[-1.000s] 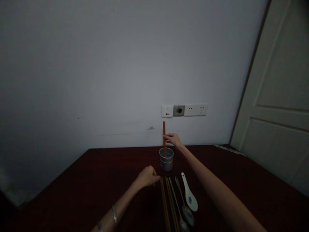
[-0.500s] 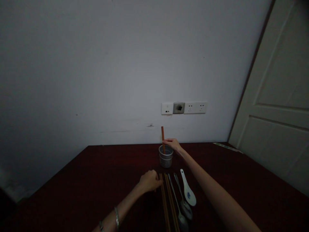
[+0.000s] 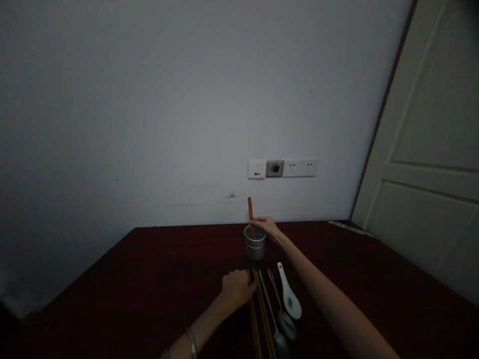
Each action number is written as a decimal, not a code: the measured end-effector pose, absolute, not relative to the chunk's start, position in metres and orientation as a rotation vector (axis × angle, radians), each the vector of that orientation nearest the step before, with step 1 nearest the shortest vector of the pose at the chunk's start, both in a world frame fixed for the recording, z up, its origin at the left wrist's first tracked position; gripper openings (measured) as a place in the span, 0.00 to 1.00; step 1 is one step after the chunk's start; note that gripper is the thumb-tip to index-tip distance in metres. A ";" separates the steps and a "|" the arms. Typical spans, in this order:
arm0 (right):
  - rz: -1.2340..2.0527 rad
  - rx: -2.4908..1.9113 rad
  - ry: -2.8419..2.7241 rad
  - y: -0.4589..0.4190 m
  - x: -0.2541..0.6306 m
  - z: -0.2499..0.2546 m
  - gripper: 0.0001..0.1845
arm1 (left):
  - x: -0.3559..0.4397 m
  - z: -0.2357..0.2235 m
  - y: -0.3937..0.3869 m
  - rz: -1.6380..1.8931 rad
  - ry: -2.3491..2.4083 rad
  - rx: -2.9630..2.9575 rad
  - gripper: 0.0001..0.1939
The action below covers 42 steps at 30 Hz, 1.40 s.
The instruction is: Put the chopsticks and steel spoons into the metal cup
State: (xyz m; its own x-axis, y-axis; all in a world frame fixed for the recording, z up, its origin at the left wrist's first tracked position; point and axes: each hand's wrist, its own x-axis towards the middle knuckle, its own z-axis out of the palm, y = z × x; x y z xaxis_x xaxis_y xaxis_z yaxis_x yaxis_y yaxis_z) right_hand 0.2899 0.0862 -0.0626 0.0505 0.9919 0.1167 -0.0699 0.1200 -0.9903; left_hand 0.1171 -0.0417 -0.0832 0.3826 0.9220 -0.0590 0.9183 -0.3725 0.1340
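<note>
Reddish-brown chopsticks (image 3: 250, 207) stand nearly upright, their lower ends inside a grey metal cup (image 3: 255, 251). My right hand (image 3: 265, 225) pinches them just over the cup's rim. Closer to me, my left hand (image 3: 237, 288) is closed at the upper end of the leftmost wooden chopsticks (image 3: 255, 324), its thumb lying across them; the curled fingers are partly hidden. More chopsticks (image 3: 266, 321) lie just right of these. Beside them are two metal spoons, a long-handled one (image 3: 280, 343) and another (image 3: 287, 324), then a white spoon (image 3: 292, 303) with a blue mark.
The dark red table (image 3: 179, 249) meets a pale wall (image 3: 187, 99) at the back. Sockets and a switch (image 3: 275, 168) sit on the wall above the cup. A flat printed strip (image 3: 350, 228) lies at the back right, near a panelled door (image 3: 422, 149).
My left hand has moved slightly right and toward me, over the leftmost chopsticks. The chopsticks in my right hand stay in the cup. The whole view has shifted a little.
</note>
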 end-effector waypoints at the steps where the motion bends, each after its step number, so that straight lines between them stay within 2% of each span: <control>1: 1.125 -1.091 -1.171 0.086 0.290 -0.062 0.11 | 0.118 -0.084 -0.041 0.037 1.666 2.491 0.21; 13: 1.143 -1.167 -1.101 0.070 0.324 -0.061 0.18 | 0.118 -0.078 -0.050 -0.013 1.677 2.495 0.18; 24: 1.046 -1.196 -1.066 -0.016 0.357 -0.044 0.14 | 0.124 -0.083 -0.055 0.049 1.726 2.423 0.16; 29: 0.906 -1.140 -1.052 -0.060 0.353 -0.033 0.12 | 0.122 -0.079 -0.056 0.121 1.748 2.392 0.15; 33: 0.841 -1.098 -1.176 -0.094 0.330 -0.025 0.15 | 0.117 -0.056 -0.055 0.241 1.776 2.421 0.14; 42: 1.015 -0.961 -1.322 -0.124 0.260 -0.010 0.22 | 0.120 0.034 -0.086 0.744 1.853 2.511 0.16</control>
